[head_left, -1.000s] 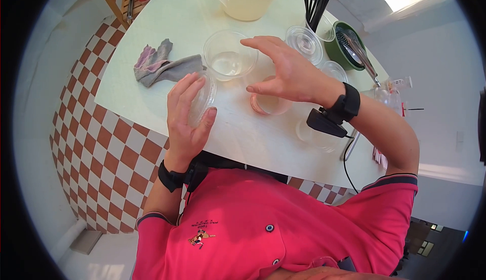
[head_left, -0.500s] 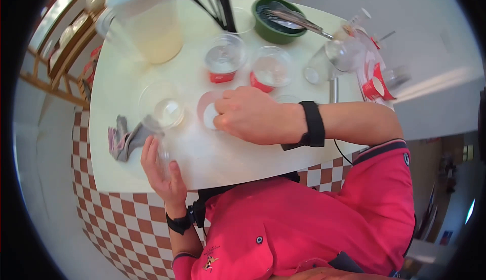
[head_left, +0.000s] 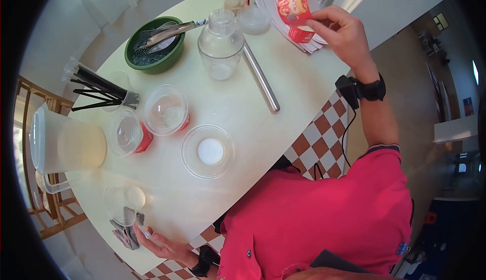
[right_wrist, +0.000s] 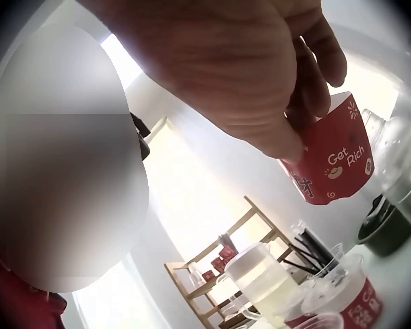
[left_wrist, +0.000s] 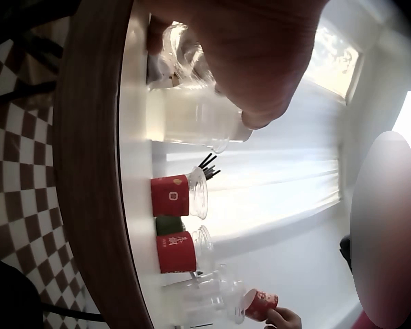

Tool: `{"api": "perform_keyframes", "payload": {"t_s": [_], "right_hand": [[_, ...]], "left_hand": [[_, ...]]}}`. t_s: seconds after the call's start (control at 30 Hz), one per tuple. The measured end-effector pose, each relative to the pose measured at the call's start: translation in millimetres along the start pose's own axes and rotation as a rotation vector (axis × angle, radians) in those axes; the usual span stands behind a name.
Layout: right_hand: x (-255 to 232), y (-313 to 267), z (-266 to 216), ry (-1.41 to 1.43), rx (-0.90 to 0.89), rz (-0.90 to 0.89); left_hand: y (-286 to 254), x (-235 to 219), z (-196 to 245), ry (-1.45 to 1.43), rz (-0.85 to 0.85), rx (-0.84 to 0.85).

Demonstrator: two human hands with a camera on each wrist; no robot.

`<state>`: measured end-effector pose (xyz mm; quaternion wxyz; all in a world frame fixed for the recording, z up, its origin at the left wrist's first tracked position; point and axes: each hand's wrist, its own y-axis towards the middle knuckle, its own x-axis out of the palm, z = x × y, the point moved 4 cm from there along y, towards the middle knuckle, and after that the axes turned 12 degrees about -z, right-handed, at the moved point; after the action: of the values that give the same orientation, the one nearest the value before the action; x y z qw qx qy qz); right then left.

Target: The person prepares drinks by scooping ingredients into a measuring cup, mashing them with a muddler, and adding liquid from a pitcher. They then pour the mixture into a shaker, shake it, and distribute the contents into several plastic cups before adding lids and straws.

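My right hand (head_left: 344, 34) pinches a red printed paper cup sleeve (head_left: 294, 9) between thumb and fingers, raised at the table's far right. In the right wrist view the sleeve (right_wrist: 337, 154) reads "Get Rich". Below it lies a fan of white-backed sleeves (head_left: 310, 46). My left hand (head_left: 164, 245) is at the near left table edge, fingers and thumb around a clear plastic lid (head_left: 148, 235), its rim partly hidden. Beside that hand stand a clear cup (head_left: 120, 201) and a crumpled grey cloth (head_left: 124, 235). A clear cup with a white bottom (head_left: 208, 152) sits mid-table.
Two lidded cups with red sleeves (head_left: 166, 110) stand mid-left, near black straws (head_left: 98, 93) and a lidded pitcher (head_left: 68, 143). Behind are a green bowl (head_left: 172, 60) with tongs, a clear shaker (head_left: 221, 47) and a metal rod (head_left: 261, 77).
The right hand has left the mid-table cup, gone to the right and now pinches a red sleeve. The left hand stays by the lid. The head view has turned to the right.
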<state>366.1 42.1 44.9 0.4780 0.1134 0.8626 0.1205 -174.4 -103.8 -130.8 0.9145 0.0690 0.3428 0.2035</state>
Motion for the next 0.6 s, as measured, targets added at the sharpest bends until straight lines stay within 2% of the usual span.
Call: {"api": "perform_keyframes", "payload": {"t_s": [0.07, 0.17, 0.3, 0.37, 0.43, 0.6], "right_hand": [[-9, 22, 58, -0.045, 0.043, 0.013], [-6, 54, 105, -0.264, 0.080, -0.012], [17, 92, 132, -0.356, 0.067, -0.113], [31, 104, 148, -0.363, 0.032, -0.178], [41, 110, 164, -0.442, 0.069, -0.264], [35, 89, 165, -0.441, 0.005, -0.157]], "left_hand": [[1, 0, 0, 0.030, 0.000, -0.009], [1, 0, 0, 0.070, -0.004, 0.030], [-2, 4, 3, -0.047, 0.020, -0.017], [-2, 2, 2, -0.009, 0.025, 0.053], [-1, 1, 5, 0.056, 0.023, 0.106], [-5, -2, 21, 0.160, 0.078, 0.234]]}}
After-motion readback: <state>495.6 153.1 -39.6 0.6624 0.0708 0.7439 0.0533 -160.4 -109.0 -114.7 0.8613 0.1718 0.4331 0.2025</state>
